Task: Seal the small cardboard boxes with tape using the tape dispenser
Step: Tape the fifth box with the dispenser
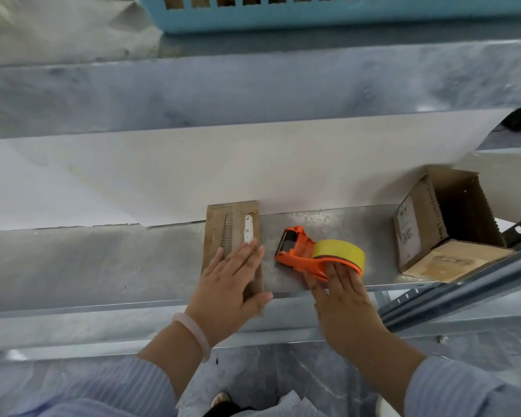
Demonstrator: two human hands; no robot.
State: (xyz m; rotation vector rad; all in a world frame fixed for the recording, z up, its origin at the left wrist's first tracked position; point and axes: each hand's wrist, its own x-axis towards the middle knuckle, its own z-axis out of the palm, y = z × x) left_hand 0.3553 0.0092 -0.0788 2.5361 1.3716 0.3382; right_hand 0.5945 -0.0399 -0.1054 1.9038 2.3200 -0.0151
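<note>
A flat, folded cardboard box (220, 227) with a white label lies on the metal shelf (103, 260). My left hand (229, 284) rests flat on its near half, fingers straight. An orange tape dispenser (301, 251) with a yellow tape roll (340, 251) lies on the shelf just right of the box. My right hand (340, 296) touches the dispenser's near side and handle with straight fingers, not curled round it. An open cardboard box (445, 224) lies on its side at the right end of the shelf.
A large white sheet (253, 167) lies along the back of the shelf under the flat box's far end. A blue plastic basket (313, 13) stands at the top, further back. A dark metal rail (463, 287) runs diagonally at the right.
</note>
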